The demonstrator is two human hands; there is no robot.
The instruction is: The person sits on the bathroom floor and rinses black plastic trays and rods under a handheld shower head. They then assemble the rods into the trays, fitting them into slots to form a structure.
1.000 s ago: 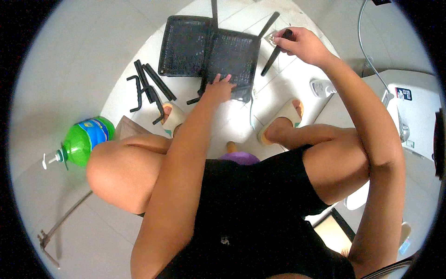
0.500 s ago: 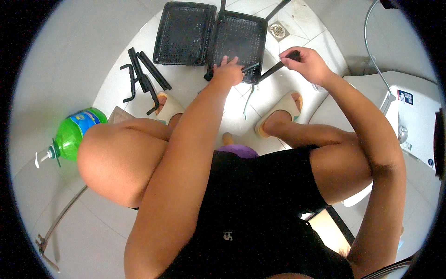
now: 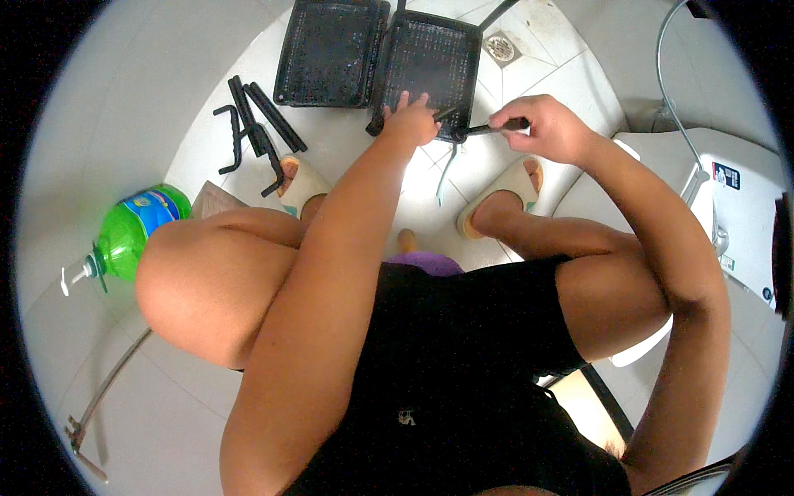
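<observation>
My left hand lies on the near edge of a black perforated tray, its fingers spread over the bare surface. A thin dark strip shows beside its thumb; I cannot tell what that is. In the closed fingers of my right hand is a black post, its inner end at the tray's near right corner. Whether the post is fixed there cannot be seen. From the far right corner another black post sticks out. A thin pale strip hangs below the near edge.
A second black perforated tray lies alongside on the tiled floor. Left of my feet are several loose black tubes and a bent black bar. A green pump bottle stands at left, a toilet at right, a floor drain beyond.
The outer end of the post has swung down toward me, and my right hand has turned and lowered with it. My left hand stays on the tray. The whole view has shifted slightly.
</observation>
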